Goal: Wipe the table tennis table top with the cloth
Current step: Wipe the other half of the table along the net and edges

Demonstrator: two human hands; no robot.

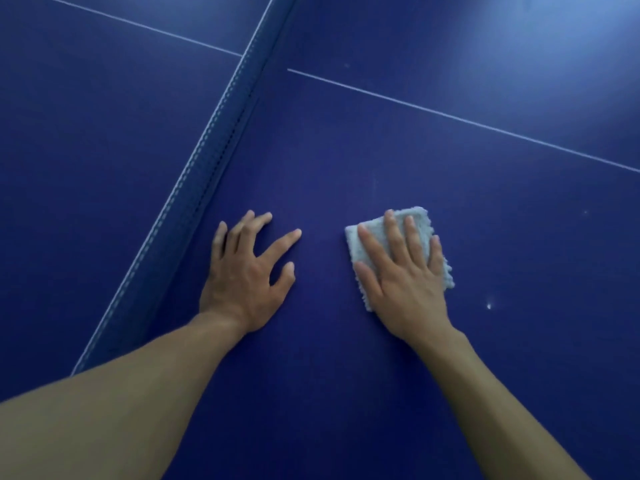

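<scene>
Mid-wipe: right hand (403,271) presses flat, fingers straight, on the folded white cloth (417,220) on the blue table top (346,375) near the net (207,161). Left hand (247,268) braces, fingers spread, holding nothing. Next I'd guess a sweep toward those specks (489,305).

Illumination was dim, with a deep blue cast over the whole worktop (329,375). A pale glare patch lay far right of the net (207,161), at the upper frame corner, indicating light from that side. A soft dark band of shadow ran along the right side of the net. Focus was soft throughout, with fine detail smeared. The net bowed slightly, consistent with wide-angle distortion.
</scene>
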